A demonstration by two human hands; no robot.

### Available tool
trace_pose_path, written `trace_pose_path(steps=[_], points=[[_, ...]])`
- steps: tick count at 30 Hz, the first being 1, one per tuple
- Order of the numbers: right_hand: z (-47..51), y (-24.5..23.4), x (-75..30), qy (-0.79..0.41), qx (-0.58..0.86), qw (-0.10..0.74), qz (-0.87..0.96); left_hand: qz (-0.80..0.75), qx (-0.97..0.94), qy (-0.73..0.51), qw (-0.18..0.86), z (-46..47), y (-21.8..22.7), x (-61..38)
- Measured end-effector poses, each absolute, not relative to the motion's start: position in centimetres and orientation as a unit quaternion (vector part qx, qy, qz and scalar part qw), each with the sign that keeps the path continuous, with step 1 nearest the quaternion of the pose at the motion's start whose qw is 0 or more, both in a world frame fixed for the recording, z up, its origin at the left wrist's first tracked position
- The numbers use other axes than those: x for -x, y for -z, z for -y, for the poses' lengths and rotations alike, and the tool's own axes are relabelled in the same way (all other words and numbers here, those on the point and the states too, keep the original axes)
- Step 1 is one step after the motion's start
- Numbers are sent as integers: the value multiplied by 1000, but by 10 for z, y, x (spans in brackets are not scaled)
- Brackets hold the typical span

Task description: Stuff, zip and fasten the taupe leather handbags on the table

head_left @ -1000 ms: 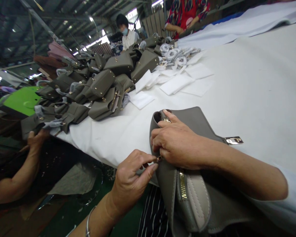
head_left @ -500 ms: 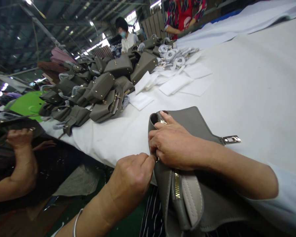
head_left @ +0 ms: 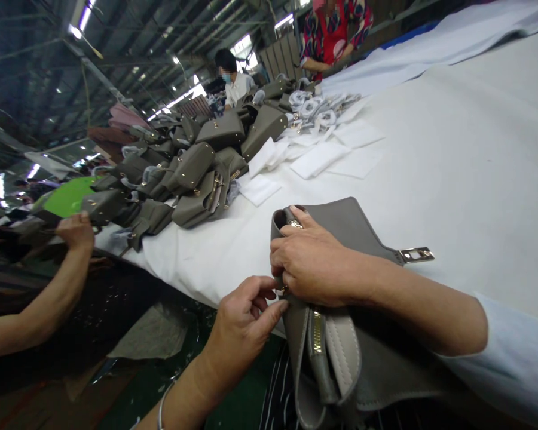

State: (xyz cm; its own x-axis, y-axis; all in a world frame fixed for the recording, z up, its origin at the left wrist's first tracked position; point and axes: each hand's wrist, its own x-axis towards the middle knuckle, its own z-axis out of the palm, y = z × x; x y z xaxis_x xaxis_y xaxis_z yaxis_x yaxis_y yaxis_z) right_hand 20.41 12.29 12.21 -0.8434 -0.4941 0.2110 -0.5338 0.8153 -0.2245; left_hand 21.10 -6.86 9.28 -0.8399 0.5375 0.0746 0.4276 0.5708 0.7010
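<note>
A grey leather handbag [head_left: 349, 224] lies at the near edge of the white-covered table [head_left: 452, 161], its open zipped top hanging towards me. My right hand [head_left: 316, 266] presses down on it, fingers curled round the bag's end by the zip. My left hand [head_left: 242, 322] comes up from below and pinches the small gold zip pull between thumb and forefinger, right beside the right hand's knuckles. A metal clasp plate [head_left: 415, 255] sticks out from the bag's far side.
A heap of similar grey handbags [head_left: 192, 173] covers the table's left. White foam sheets [head_left: 318, 158] and wrapped straps [head_left: 316, 107] lie beyond. A co-worker's hand [head_left: 76, 230] reaches in at the left edge. Two more people stand at the far end.
My left hand has reopened slightly from a tight fist into a thumb-and-finger pinch at the zip pull. The co-worker's hand at left moved up to the bag pile.
</note>
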Motion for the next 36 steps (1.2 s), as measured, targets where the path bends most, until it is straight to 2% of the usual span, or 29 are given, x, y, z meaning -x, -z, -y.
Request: trace_pose_path(steps=[3,12,25,32,36], points=[[-123,-125,-204,-135,-273,57,951,-879,-231,-414,44,66,-85,-210],[-126,-132,-208,-136,-285,7,949,-865,-201,-454,67,60,-82,-211],[-125,-130,-206,-145,-275,9,950,-821,-389,-407,-99,67,-61,-200],[-125,-127,-205,-138,-288,15,948,-851,-323,-398,-111,70,-60,-214],[-123,-127,-204,-133,-284,17,949,-877,-296,-369,-86,66,-67,-224]])
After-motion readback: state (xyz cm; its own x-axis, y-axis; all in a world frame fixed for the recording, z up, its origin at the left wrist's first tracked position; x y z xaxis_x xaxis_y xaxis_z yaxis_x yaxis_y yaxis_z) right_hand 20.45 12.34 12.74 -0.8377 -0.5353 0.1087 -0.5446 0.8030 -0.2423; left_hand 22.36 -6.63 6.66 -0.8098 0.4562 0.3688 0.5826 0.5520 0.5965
